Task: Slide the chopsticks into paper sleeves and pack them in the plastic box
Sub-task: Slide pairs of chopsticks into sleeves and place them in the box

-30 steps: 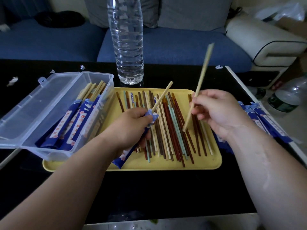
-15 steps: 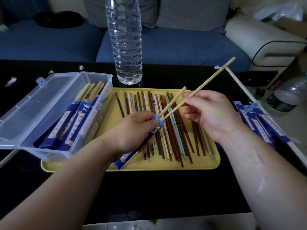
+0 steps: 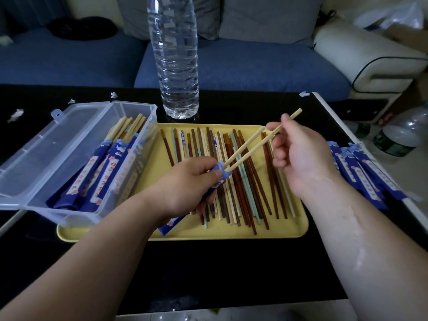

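Sleeve (image 3: 220,173) mouth clamped in left hand (image 3: 185,181) grip over tray (image 3: 298,228), one chopstick (image 3: 243,148) already in. Right hand (image 3: 298,154) grip pinches second chopstick (image 3: 252,150), tip at mouth. Keep it parallel to first, push straight, then box (image 3: 129,107).

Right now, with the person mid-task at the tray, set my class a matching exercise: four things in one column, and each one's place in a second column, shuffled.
Things
1. water bottle
2. plastic box
3. pile of blue paper sleeves
4. pale chopsticks

Places
A. lying right of the yellow tray
B. tips at the mouth of the paper sleeve in the left hand
C. standing behind the tray
D. on the tray's left end, lid open

Pairs: 1-C, 2-D, 3-A, 4-B
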